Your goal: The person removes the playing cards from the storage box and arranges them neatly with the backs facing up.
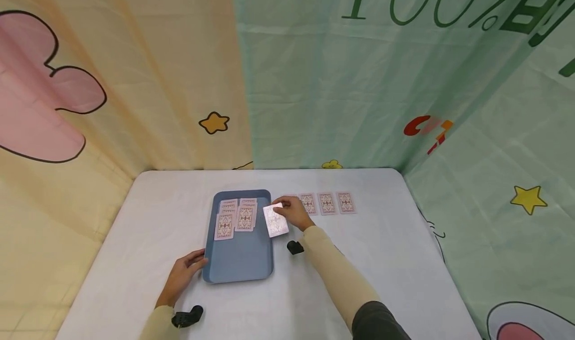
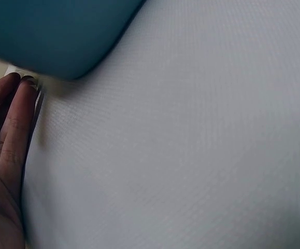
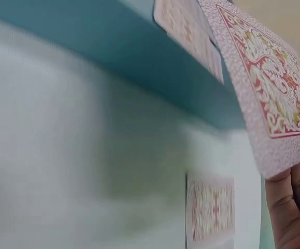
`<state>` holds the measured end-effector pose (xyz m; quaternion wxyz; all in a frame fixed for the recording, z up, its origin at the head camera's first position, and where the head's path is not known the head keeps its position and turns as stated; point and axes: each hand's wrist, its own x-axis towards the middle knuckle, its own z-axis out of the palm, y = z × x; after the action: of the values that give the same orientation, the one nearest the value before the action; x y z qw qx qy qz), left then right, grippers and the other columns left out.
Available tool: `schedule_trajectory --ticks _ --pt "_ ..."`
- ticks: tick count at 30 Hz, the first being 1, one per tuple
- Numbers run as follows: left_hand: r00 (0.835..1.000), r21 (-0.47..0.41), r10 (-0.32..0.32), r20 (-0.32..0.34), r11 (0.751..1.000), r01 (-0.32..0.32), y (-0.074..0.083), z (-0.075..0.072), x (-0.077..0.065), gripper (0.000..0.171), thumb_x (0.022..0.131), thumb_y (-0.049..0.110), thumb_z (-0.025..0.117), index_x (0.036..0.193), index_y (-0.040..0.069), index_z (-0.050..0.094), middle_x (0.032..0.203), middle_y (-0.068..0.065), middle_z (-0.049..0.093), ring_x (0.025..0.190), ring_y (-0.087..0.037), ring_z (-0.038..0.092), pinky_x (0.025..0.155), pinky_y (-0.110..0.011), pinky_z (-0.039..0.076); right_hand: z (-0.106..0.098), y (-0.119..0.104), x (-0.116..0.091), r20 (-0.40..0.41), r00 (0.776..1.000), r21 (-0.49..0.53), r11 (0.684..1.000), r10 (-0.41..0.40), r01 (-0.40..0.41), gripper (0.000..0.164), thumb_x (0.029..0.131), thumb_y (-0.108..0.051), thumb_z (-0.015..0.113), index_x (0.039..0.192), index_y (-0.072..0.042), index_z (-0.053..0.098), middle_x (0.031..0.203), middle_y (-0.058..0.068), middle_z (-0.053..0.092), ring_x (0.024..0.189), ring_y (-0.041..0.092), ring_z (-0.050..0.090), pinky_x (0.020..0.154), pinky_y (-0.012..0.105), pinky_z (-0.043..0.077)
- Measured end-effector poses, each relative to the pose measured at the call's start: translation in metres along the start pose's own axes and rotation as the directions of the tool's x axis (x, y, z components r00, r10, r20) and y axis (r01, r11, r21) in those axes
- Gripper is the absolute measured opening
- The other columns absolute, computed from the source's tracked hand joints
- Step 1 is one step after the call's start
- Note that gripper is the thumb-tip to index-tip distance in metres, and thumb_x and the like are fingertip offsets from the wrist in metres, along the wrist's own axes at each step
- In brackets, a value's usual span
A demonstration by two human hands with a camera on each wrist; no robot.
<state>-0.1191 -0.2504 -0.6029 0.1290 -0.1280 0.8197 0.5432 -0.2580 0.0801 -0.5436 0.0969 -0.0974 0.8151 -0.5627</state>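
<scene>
My right hand pinches a playing card, back side showing, over the right rim of the blue tray. In the right wrist view the held card is tilted, its red and gold pattern in sight. Inside the tray, several playing cards lie overlapping in two columns, backs up. At the tray's lower left side, my left hand touches the edge with its fingertips. The left wrist view shows those fingers fairly straight against the tray corner.
Right of the tray, several cards lie face down in a row on the white table. The right hand partly covers the row's left end. Black wrist devices sit by both wrists. Printed curtains stand behind and beside the table.
</scene>
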Motion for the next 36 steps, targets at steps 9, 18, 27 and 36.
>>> schedule_trajectory --ticks 9,18,27,36 --pt "1.0 0.002 -0.006 -0.011 1.0 0.006 0.001 0.0 0.001 0.056 0.092 0.025 0.063 0.136 -0.006 0.048 0.124 -0.023 0.06 0.125 -0.037 0.048 0.104 -0.05 0.037 -0.068 0.036 0.005 -0.149 0.975 -0.022 0.985 0.166 -0.171 0.023 0.088 -0.011 0.07 0.111 -0.009 0.069 0.082 0.003 0.057 0.074 0.016 0.047 0.065 0.026 0.04" --pt "1.0 0.004 -0.007 -0.012 1.0 0.007 -0.001 -0.001 0.003 0.056 0.092 0.027 0.064 0.136 -0.006 0.049 0.12 -0.02 0.062 0.122 -0.035 0.049 0.104 -0.05 0.038 -0.139 0.065 -0.003 -0.269 0.921 0.089 0.959 0.282 -0.268 0.029 0.089 -0.011 0.07 0.116 -0.004 0.064 0.085 0.005 0.061 0.075 0.015 0.053 0.063 0.023 0.045" --pt "1.0 0.018 -0.013 -0.013 1.0 0.013 0.0 0.001 -0.001 0.055 0.092 0.026 0.065 0.135 -0.005 0.05 0.12 -0.018 0.062 0.123 -0.034 0.049 0.104 -0.049 0.038 -0.201 0.088 -0.018 -0.409 0.852 0.094 0.944 0.326 -0.316 0.031 0.094 -0.013 0.063 0.123 -0.003 0.061 0.098 0.009 0.064 0.087 0.016 0.056 0.069 0.016 0.045" --pt "0.999 0.028 -0.023 -0.025 0.999 0.024 0.003 0.001 -0.001 0.055 0.093 0.028 0.065 0.135 -0.004 0.05 0.119 -0.015 0.063 0.12 -0.03 0.051 0.1 -0.042 0.042 -0.232 0.121 -0.023 -0.425 0.851 -0.043 0.932 0.309 -0.359 0.03 0.097 -0.017 0.058 0.123 -0.002 0.061 0.1 0.012 0.063 0.078 0.012 0.054 0.064 0.022 0.045"
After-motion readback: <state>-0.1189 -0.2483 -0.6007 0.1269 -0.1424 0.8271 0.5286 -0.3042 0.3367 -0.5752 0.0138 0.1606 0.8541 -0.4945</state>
